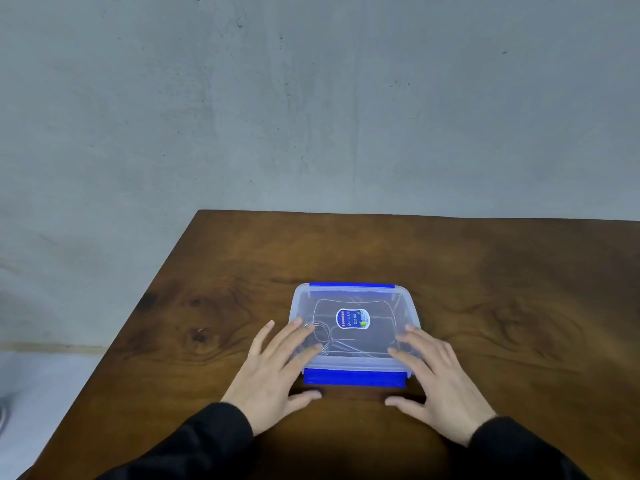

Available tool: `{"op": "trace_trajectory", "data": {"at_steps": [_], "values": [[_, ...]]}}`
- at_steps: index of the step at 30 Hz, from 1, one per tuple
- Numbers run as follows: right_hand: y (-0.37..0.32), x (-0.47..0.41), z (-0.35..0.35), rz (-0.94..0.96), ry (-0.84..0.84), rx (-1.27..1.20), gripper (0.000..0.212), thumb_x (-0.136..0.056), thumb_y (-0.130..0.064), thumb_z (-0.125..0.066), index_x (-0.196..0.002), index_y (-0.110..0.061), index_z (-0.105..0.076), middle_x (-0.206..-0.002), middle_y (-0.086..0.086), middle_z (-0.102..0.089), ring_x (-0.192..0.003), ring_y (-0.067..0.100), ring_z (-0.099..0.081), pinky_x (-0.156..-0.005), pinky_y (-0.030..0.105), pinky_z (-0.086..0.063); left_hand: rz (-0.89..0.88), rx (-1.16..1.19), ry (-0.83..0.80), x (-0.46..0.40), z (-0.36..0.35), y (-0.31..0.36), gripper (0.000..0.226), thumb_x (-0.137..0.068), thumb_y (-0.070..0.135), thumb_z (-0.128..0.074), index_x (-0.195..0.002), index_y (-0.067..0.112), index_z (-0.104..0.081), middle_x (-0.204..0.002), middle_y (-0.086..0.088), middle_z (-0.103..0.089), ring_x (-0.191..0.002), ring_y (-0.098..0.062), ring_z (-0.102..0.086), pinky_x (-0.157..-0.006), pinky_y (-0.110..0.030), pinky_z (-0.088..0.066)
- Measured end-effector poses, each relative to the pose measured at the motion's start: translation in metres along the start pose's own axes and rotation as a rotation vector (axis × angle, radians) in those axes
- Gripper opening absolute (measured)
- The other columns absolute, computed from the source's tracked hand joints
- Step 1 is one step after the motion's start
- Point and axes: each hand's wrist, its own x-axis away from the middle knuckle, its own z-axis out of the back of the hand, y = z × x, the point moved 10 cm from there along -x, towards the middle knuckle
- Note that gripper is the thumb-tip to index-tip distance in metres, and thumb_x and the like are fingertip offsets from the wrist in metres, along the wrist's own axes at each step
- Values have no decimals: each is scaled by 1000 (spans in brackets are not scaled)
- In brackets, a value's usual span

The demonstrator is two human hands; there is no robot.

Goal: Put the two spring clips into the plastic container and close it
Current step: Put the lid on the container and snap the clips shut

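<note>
1. Two hands rest on the plastic container (353, 327), which sits on the wooden table (485, 289) near its front edge, lid on top
2. Left hand (277, 372) lies spread, fingers flat on the lid's left part and thumb low beside the near blue latch (355, 378); it pinches nothing
3. Right hand (440, 379) mirrors it, fingers splayed on the lid's right part and thumb near the latch's other end, also grasping nothing
4. Pressing from both sides likely serves to seat the lid evenly and stop the box sliding while the near latch is snapped down
5. Thin wire shapes show faintly through the clear lid (353, 306), probably the spring clips (322, 336) already inside, though the plastic blurs them too much to count
6. A far blue latch (351, 285) lies along the back rim; whether either latch is fully locked I cannot tell
7. Judged from this, only the fastening remains
</note>
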Motion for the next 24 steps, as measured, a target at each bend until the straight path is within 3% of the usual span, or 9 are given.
{"op": "trace_trajectory", "data": {"at_steps": [4, 7, 11, 16, 20, 24], "values": [[0, -6, 2, 0, 21, 24, 73, -67, -46, -87, -129, -33, -49, -137, -5, -47, -130, 18, -42, -95, 43, -54, 24, -11, 10, -3, 0, -5, 66, -74, 52, -77, -127, 25, -50, -143, -3, -52, -139, -19, -35, -116, -45, -15], [3, -4, 4, -1, -8, 9, 64, -77, -60, -72, -132, -37, -50, -141, -9, -44, -131, 14, -40, -97, 35, -48, 28, 38, 21, -1, 8, -5, 59, -81, 58, -67, -128, 24, -54, -145, 1, -50, -141, -15, -33, -116, -45, -18], [6, -4, 15, -31, 49, -92, 47, -95, -63, -42, -127, -36, -62, -138, -10, -55, -129, 14, -47, -99, 38, -49, 59, 110, 81, -1, 18, -9, 41, -94, 52, -52, -125, 26, -61, -145, 9, -49, -143, -4, -24, -119, -33, -9], [9, -3, 14, -98, 93, -213, 45, -95, -61, -45, -120, -31, -67, -135, -14, -55, -130, 10, -46, -101, 40, -49, 132, 293, 149, 0, 21, -12, 38, -95, 53, -48, -120, 28, -59, -144, 10, -48, -142, 1, -21, -117, -32, -15], [10, -1, 14, -150, 93, -248, 47, -94, -64, -42, -120, -34, -66, -137, -19, -51, -132, 5, -42, -103, 34, -44, 199, 354, 161, 3, 18, -14, 39, -94, 54, -45, -120, 29, -60, -143, 20, -41, -141, 5, -16, -117, -34, -19], [11, -2, 14, -202, 92, -254, 51, -93, -67, -36, -118, -36, -68, -134, -25, -47, -133, -9, -33, -103, 26, -39, 266, 389, 148, 2, 13, -16, 39, -94, 54, -42, -118, 29, -61, -144, 16, -44, -140, 6, -16, -115, -39, -22]]}}
